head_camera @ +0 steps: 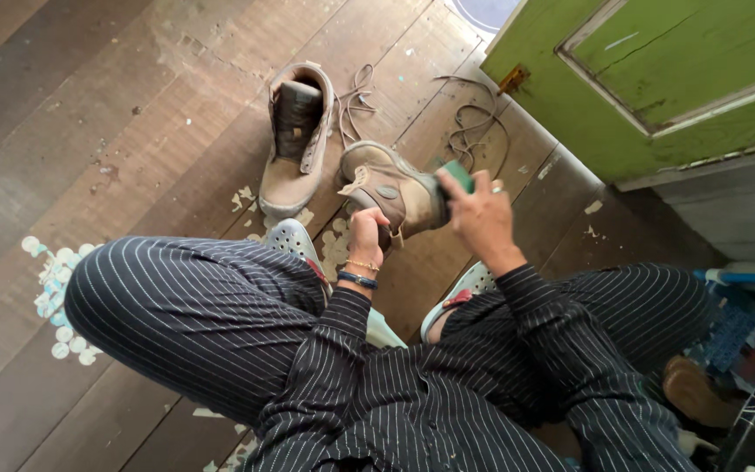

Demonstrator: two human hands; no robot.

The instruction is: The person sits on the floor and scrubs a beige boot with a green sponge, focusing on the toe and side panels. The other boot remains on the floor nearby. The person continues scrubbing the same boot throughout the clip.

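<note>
Gripping a tan boot (392,189) from below, the left hand (367,234) has its fingers curled tight around the underside, holding the boot up off the floor just above the knees. Over on the other side, the right hand (481,217) is closed around a green sponge (459,176), pressing it against the boot's far end, so the boot sits squarely between both hands, touching each. Its partner, the second boot (296,140), stands upright on the wooden floor (115,114) just beyond, laces out. Loose laces (474,122) lie on the boards near the green door (657,79). Pale perforated clogs (290,238) peek out under striped trousers.
</note>
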